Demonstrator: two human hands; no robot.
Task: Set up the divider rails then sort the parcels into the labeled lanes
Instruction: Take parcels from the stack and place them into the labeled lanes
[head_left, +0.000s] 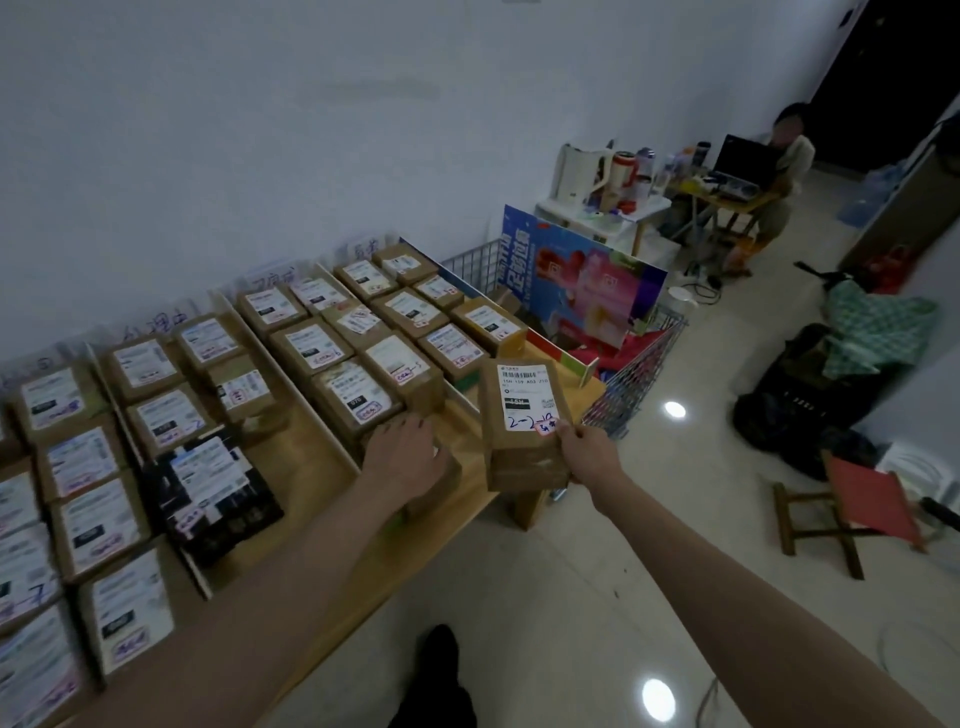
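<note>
From the head camera, a long wooden table (332, 467) stands along the white wall (260, 130). Thin white divider rails (288, 369) cut the table top into lanes, and paper lane labels (270, 278) with handwriting lean on the wall behind them; the writing is too blurred to read. Every lane is filled with brown cardboard parcels (400, 306), each one with a white shipping sticker on top. One black parcel (218, 493) lies among the brown ones in a lane to the left.

At the far end of the table is a wire basket cart (631, 379). In it stands a colourful printed board (582, 283), with some red things under it.

The right hand (584, 452) is clamped on a stack of parcels (524, 426), fingers curled at its lower right corner. The stack is tilted up over the table's near corner, and its top sticker shows the handwritten "2-2-10". The left hand (405, 454) lies with its fingers loose on a brown parcel at the near edge of the table, just beside the stack.

On the floor to the right stands a small folding stool (852, 512) with a red seat.
</note>
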